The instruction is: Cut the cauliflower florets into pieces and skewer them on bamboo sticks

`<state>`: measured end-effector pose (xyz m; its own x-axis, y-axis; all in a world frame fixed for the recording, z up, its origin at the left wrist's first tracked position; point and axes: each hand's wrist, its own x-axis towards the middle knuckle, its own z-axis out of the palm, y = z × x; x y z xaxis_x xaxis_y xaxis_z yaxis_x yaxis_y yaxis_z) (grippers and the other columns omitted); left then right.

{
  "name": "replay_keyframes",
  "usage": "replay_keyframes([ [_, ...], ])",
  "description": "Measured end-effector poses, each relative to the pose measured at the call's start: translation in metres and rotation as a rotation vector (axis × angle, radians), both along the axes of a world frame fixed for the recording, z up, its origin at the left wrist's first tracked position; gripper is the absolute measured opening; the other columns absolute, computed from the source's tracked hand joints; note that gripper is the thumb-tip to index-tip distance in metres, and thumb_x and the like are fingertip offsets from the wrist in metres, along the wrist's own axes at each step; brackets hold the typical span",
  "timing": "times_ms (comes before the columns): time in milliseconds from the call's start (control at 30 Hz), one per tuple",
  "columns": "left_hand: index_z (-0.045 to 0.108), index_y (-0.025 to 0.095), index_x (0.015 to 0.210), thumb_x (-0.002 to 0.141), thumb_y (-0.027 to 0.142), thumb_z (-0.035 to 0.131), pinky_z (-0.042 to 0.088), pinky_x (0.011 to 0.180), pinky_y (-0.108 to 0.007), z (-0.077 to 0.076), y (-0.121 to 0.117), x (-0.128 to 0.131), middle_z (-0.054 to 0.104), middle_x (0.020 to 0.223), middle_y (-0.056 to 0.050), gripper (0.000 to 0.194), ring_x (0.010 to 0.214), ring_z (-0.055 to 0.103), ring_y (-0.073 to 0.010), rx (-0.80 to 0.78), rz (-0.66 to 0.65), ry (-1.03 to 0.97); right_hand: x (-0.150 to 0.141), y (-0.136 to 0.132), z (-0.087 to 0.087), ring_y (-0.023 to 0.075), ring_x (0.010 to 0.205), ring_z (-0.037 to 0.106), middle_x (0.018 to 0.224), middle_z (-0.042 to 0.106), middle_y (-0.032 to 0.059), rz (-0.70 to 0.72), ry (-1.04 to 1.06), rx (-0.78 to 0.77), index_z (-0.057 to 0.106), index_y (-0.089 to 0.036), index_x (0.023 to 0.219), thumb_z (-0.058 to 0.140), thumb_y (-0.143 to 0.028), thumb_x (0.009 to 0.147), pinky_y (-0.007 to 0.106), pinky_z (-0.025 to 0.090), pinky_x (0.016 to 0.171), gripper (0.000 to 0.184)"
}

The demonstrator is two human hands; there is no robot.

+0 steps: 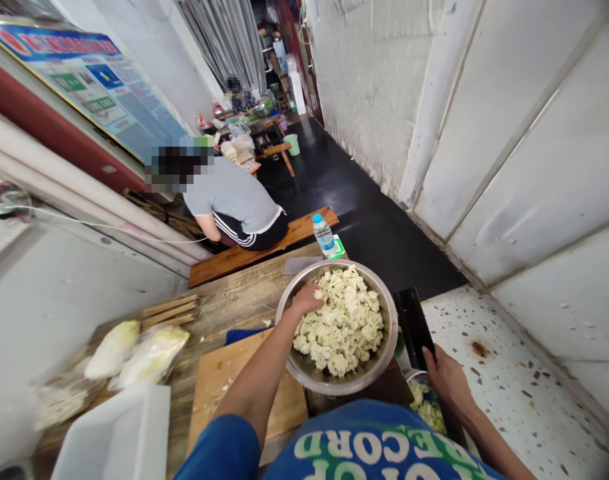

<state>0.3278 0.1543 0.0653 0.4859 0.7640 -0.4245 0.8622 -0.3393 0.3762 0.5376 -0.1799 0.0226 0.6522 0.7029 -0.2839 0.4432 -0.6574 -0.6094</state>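
A wide steel bowl (390, 333) heaped with cauliflower florets (341, 320) stands at the table's near right corner. Inside its left rim, my left hand (308, 299) lies on the florets with fingers stretched out, the tips partly hidden among them. To the right of the bowl, my right hand (447, 377) grips the edge of a long, dark bench-like plank (413, 327); part of this plank is covered by the hand and forearm. Between plank and table, a container holds pale green cauliflower trimmings (427, 403). A wooden cutting board (229, 373) with small crumbs lies beneath my left forearm.
Behind the bowl are a cleaver (301, 265) and a water bottle (324, 235). Wrapped cabbages (147, 357) and a white foam box (119, 433) occupy the left. A person (239, 200) sits on a wooden bench (209, 270) ahead; another person (243, 100) is farther back.
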Motion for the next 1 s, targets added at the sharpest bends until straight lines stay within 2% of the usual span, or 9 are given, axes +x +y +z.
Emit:
replay_keyframes([
  [133, 0.065, 0.020, 0.101, 0.069, 0.020, 0.065, 0.045, 0.095, -0.033, 0.016, -0.017, -0.004, 0.067, 0.111, -0.005, 0.033, 0.104, 0.061, -0.0236, 0.003, -0.210, -0.140, -0.003, 0.004, -0.006, 0.0192, 0.052, 0.061, 0.053, 0.061, 0.0034, 0.033, -0.041, 0.021, 0.059, -0.016, 0.087, 0.037, -0.037, 0.089, 0.028, 0.042, 0.057, 0.030],
  [200, 0.065, 0.020, 0.106, 0.071, 0.023, 0.065, 0.041, 0.101, -0.037, 0.023, -0.037, -0.006, 0.064, 0.118, -0.006, 0.036, 0.112, 0.058, -0.0248, 0.006, -0.277, -0.194, -0.005, 0.005, -0.008, 0.0200, 0.053, 0.061, 0.051, 0.059, 0.0030, 0.046, -0.045, 0.014, 0.059, -0.015, 0.089, 0.035, -0.036, 0.090, 0.028, 0.043, 0.059, 0.031],
  [367, 0.048, 0.022, 0.136, 0.079, 0.042, 0.064, 0.032, 0.112, -0.041, 0.028, -0.086, -0.011, 0.046, 0.143, -0.010, 0.062, 0.134, 0.040, -0.0261, 0.001, -0.274, -0.402, -0.005, 0.003, -0.008, 0.0203, 0.057, 0.064, 0.061, 0.066, 0.0071, 0.081, -0.067, -0.029, 0.059, -0.015, 0.091, 0.035, -0.035, 0.091, 0.028, 0.043, 0.059, 0.031],
  [433, 0.047, 0.024, 0.137, 0.085, 0.042, 0.056, 0.036, 0.110, -0.040, 0.026, -0.085, -0.015, 0.045, 0.145, -0.009, 0.056, 0.132, 0.043, -0.0240, 0.032, -0.242, -0.519, -0.004, 0.002, -0.006, 0.0208, 0.060, 0.065, 0.067, 0.067, 0.0090, 0.083, -0.090, -0.056, 0.059, -0.015, 0.091, 0.036, -0.035, 0.091, 0.028, 0.043, 0.059, 0.030],
  [500, 0.052, 0.022, 0.132, 0.091, 0.037, 0.046, 0.041, 0.105, -0.037, 0.023, -0.070, -0.020, 0.051, 0.140, -0.009, 0.044, 0.125, 0.051, -0.0217, 0.105, -0.141, -0.539, -0.003, 0.002, -0.005, 0.0207, 0.061, 0.065, 0.067, 0.067, 0.0089, 0.079, -0.094, -0.080, 0.059, -0.015, 0.093, 0.035, -0.034, 0.092, 0.027, 0.043, 0.059, 0.030],
  [600, 0.062, 0.016, 0.121, 0.092, 0.028, 0.041, 0.041, 0.103, -0.035, 0.016, -0.034, -0.026, 0.062, 0.126, -0.012, 0.037, 0.119, 0.056, -0.0239, 0.203, -0.004, -0.188, -0.003, 0.002, -0.005, 0.0197, 0.059, 0.065, 0.064, 0.066, 0.0074, 0.090, -0.091, -0.086, 0.058, -0.015, 0.091, 0.035, -0.035, 0.092, 0.027, 0.043, 0.059, 0.030],
  [700, 0.063, 0.015, 0.119, 0.089, 0.030, 0.047, 0.042, 0.100, -0.035, 0.008, -0.008, -0.021, 0.064, 0.122, -0.014, 0.038, 0.116, 0.058, -0.0268, 0.164, -0.003, 0.131, -0.003, 0.003, -0.009, 0.0202, 0.058, 0.064, 0.060, 0.065, 0.0061, 0.118, -0.102, -0.084, 0.058, -0.016, 0.090, 0.034, -0.037, 0.092, 0.027, 0.043, 0.059, 0.032],
  [833, 0.060, 0.021, 0.121, 0.074, 0.051, 0.064, 0.045, 0.095, -0.037, -0.001, -0.001, 0.005, 0.061, 0.127, -0.013, 0.056, 0.120, 0.053, -0.0325, 0.103, -0.061, 0.309, -0.003, 0.004, -0.012, 0.0221, 0.063, 0.066, 0.066, 0.067, 0.0093, 0.141, -0.144, -0.046, 0.058, -0.015, 0.091, 0.032, -0.036, 0.091, 0.029, 0.044, 0.061, 0.034],
  [1000, 0.061, 0.018, 0.117, 0.058, 0.057, 0.074, 0.048, 0.086, -0.041, -0.007, -0.001, 0.031, 0.063, 0.120, -0.018, 0.072, 0.117, 0.053, -0.0378, 0.142, 0.079, 0.480, -0.002, 0.007, -0.011, 0.0222, 0.063, 0.066, 0.070, 0.068, 0.0116, 0.154, -0.136, -0.010, 0.058, -0.014, 0.090, 0.031, -0.036, 0.091, 0.029, 0.045, 0.062, 0.035],
])
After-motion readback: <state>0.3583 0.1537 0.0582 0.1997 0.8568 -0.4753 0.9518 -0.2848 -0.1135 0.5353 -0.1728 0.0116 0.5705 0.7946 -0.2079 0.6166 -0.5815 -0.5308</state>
